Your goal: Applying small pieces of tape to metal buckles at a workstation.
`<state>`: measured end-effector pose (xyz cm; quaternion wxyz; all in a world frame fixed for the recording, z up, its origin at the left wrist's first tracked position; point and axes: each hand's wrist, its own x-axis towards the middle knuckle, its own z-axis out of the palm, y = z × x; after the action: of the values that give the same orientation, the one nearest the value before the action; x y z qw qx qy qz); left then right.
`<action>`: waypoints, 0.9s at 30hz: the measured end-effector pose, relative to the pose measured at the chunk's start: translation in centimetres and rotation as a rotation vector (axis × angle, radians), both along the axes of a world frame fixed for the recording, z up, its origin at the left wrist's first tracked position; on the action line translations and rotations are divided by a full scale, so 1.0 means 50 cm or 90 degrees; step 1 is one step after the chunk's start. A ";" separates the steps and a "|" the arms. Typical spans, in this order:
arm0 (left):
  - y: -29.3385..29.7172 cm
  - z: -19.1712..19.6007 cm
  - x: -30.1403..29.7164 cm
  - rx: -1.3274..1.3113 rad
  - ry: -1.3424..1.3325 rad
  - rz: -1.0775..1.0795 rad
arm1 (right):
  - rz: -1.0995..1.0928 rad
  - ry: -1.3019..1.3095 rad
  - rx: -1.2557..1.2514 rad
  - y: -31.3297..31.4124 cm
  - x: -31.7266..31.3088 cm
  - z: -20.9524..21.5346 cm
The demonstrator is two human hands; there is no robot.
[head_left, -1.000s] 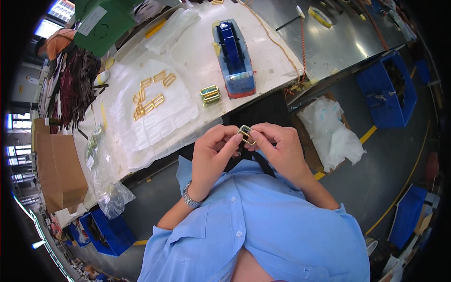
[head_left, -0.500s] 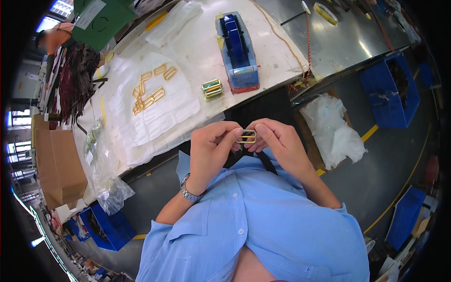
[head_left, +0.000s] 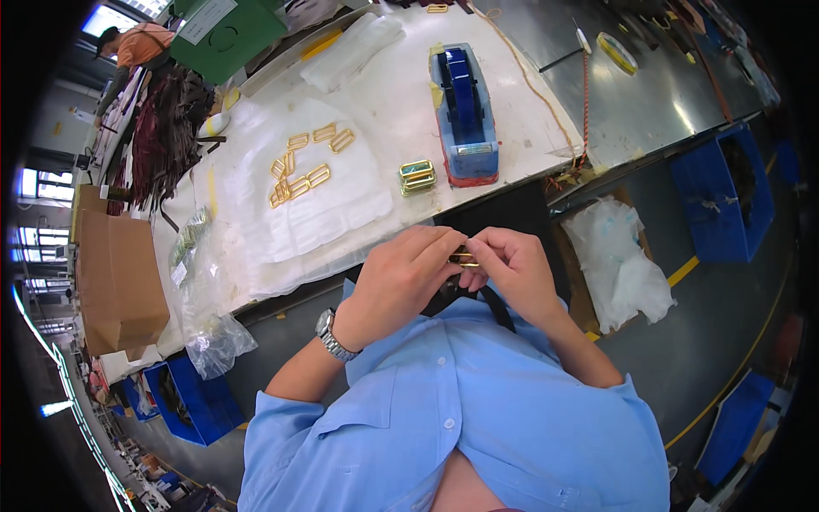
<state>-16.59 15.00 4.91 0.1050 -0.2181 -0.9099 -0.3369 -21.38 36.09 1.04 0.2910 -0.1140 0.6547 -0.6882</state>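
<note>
In front of my shirt, just off the table's front edge, my left hand and my right hand meet around a gold slide buckle. Fingers and thumbs of both hands pinch it, and the left fingers cover much of its frame. Several more gold slide buckles lie loosely grouped on a white plastic sheet to the left. A small stack of gold buckles, greenish between the frames, sits near the table edge beside a blue tape dispenser.
A brown cardboard box and a clear plastic bag are at the left. White plastic bags fill a carton at the right, near a blue bin. A green box stands at the far left; a person is behind it.
My left hand has turned so its back and fingers cover more of the buckle, which shows less now. The whole view has shifted, with the table sliding rightward in the picture.
</note>
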 end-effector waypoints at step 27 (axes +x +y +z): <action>-0.098 -0.001 -0.170 -0.201 -0.140 0.132 | 0.129 -0.333 -0.294 -0.111 -0.050 -0.053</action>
<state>-25.07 10.12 4.88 0.0039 -0.0988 -0.9749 -0.1997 -23.87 30.56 -1.60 0.4822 -0.0609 0.3707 -0.7914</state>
